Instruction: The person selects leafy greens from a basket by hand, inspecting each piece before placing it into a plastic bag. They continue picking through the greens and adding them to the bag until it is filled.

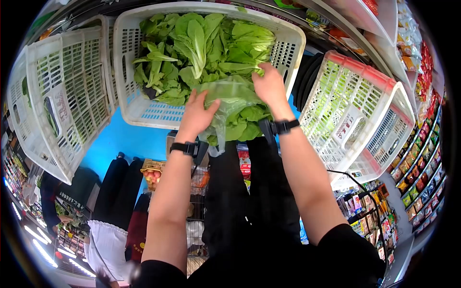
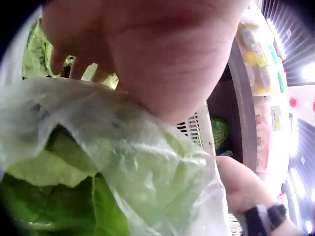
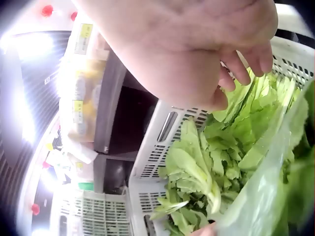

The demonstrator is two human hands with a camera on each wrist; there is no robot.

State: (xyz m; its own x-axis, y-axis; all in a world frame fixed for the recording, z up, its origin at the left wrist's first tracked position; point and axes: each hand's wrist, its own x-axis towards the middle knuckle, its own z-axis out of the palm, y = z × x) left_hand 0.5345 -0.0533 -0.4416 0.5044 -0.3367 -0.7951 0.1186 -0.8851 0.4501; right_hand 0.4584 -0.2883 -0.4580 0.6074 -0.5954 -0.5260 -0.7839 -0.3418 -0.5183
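A clear plastic bag [image 1: 225, 103] with leafy greens [image 1: 247, 120] inside hangs at the near edge of a white crate. My left hand [image 1: 198, 115] grips the bag's rim on its left side, thumb and fingers apart around the film. In the left wrist view the palm [image 2: 162, 54] covers part of the bag's mouth. My right hand [image 1: 270, 86] is over the pale stems of the greens [image 1: 249, 43] at the crate's right side. Its fingers [image 3: 238, 71] hang loosely bent just above the leaves in the right wrist view, with nothing visible between them.
The white crate [image 1: 158, 117] holds a loose heap of greens. Tilted white crates stand at left [image 1: 72, 91] and right [image 1: 355, 115], the right one red-rimmed. Packaged goods [image 1: 418, 177] line shelves at right. Another person's dark-trousered legs [image 1: 117, 187] are at lower left.
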